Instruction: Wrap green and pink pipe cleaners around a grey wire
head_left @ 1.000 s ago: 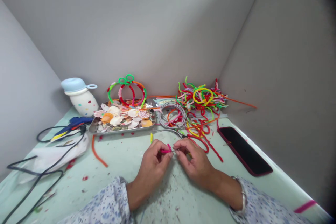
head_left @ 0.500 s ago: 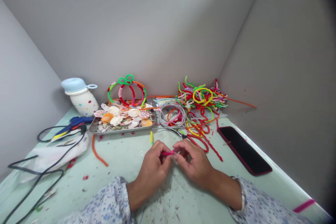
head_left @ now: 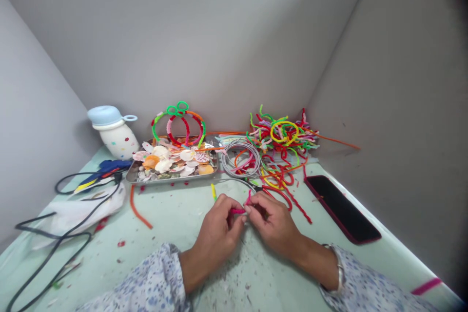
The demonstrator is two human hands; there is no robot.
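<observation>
My left hand [head_left: 218, 231] and my right hand [head_left: 272, 222] meet low at the centre of the pale green table [head_left: 175, 224]. Both pinch a short pink pipe cleaner [head_left: 239, 210] between thumb and fingertips, the left on its left end, the right on its right end, where a bit curls upward. A thin grey wire runs from the hands toward the coil of grey wire [head_left: 241, 158] behind them. A small yellow-green pipe cleaner piece [head_left: 212, 190] lies just beyond my left hand.
A metal tray [head_left: 171, 179] holds several seashells, with a pipe cleaner hoop figure [head_left: 179, 122] behind it. A pile of coloured pipe cleaners [head_left: 281, 141] sits at the back right. A dark phone [head_left: 341, 209] lies right; glue gun [head_left: 102, 171], black cable, plastic bag and a dotted jar [head_left: 115, 131] lie left.
My hands have drawn closer together around the pink pipe cleaner, and its right end now curls up. The view has shifted slightly.
</observation>
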